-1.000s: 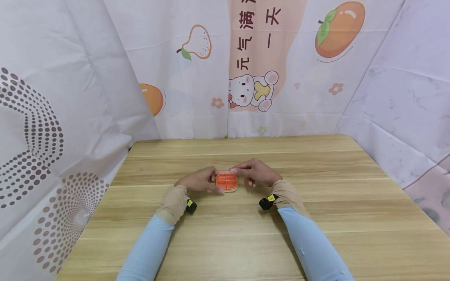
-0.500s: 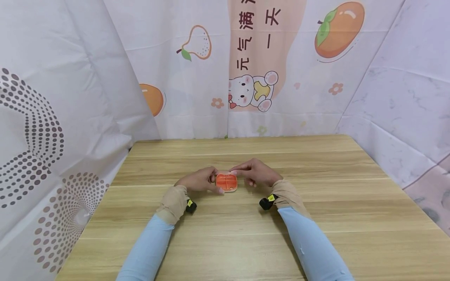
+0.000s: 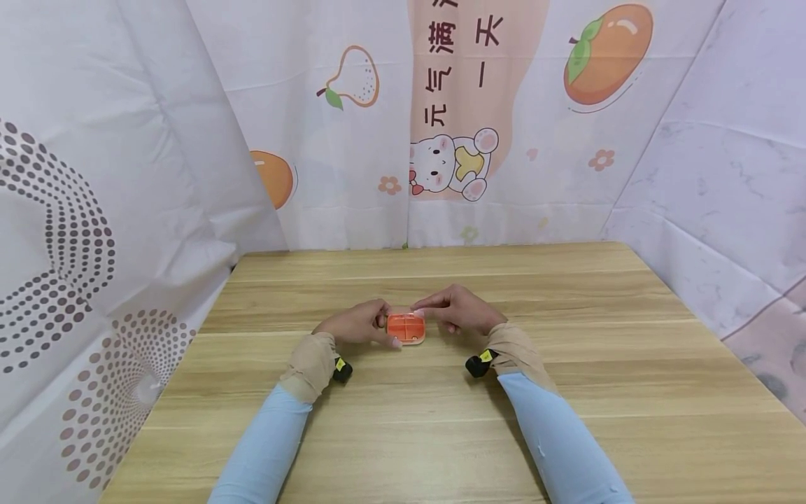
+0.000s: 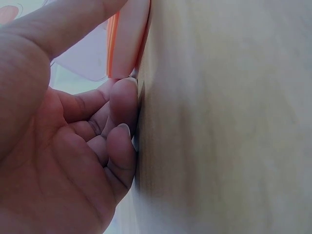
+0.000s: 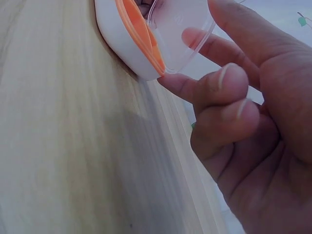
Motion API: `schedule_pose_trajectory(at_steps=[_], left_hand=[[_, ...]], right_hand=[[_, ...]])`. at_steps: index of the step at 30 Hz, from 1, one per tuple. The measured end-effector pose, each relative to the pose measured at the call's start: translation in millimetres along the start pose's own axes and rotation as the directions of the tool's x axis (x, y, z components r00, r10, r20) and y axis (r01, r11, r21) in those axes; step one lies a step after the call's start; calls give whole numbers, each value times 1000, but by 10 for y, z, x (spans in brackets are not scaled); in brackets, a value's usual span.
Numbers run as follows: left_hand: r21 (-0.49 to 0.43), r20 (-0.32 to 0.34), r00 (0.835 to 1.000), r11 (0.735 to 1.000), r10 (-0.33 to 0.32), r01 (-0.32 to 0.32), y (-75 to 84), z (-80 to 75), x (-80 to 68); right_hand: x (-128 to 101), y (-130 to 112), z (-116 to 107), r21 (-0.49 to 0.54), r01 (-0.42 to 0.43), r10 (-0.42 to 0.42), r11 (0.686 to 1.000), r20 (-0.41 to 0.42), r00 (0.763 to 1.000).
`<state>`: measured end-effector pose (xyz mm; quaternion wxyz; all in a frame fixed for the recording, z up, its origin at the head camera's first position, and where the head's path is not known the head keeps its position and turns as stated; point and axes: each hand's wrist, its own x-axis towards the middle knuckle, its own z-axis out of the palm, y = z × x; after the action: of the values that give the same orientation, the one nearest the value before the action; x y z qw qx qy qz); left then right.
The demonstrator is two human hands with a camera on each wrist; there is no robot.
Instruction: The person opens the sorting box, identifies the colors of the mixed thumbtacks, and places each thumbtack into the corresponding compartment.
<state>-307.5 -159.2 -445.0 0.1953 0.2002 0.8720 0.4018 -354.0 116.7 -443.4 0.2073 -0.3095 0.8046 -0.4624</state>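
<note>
A small pill box (image 3: 406, 327) with a white base and an orange divided insert rests on the wooden table. Its clear lid (image 5: 178, 34) stands raised at the far side. My left hand (image 3: 359, 323) grips the left side of the box, thumb along the near edge and fingers round the back corner. At the lid's right edge, my right hand (image 3: 462, 309) pinches the clear plastic between thumb and index finger, as the right wrist view shows. Another right finger reaches the box's back corner, while the rest curl loosely.
The wood-grain table (image 3: 403, 420) spreads around both arms. Behind it hangs a printed curtain (image 3: 352, 140), with white cloth (image 3: 126, 175) on the left and a marbled cloth (image 3: 724, 175) on the right. A small black camera sits on each wrist.
My right thumb and finger have come slightly nearer to me, and the clear lid has tipped a little toward the orange insert. The left hand and box base stay put.
</note>
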Motion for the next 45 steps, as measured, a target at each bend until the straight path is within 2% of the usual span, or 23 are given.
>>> schedule_pose_trajectory(at_steps=[20,27,32,35,41,45], left_hand=[[-12,7,1000,1000,21,-21,-19,-7,13],[46,9,999,998,37,-37,-15,-10,23],[46,7,1000,999,27,-27,-11,-11,15],[43,7,1000,999,26,-26,-11,-11,10],[35,12,999,999,34,-35,-22,-6,14],[35,12,999,998,43,-43,-24,-4,20]], right_hand=[[12,18,-15,-34,49,-48,998,28,998],[21,39,-12,-51,40,-39,998,20,999],[12,14,-3,-67,29,-28,997,17,999],[8,0,2,-87,29,-28,996,16,999],[30,5,11,-198,93,-95,976,1,995],[44,26,15,-220,82,-88,972,-15,996]])
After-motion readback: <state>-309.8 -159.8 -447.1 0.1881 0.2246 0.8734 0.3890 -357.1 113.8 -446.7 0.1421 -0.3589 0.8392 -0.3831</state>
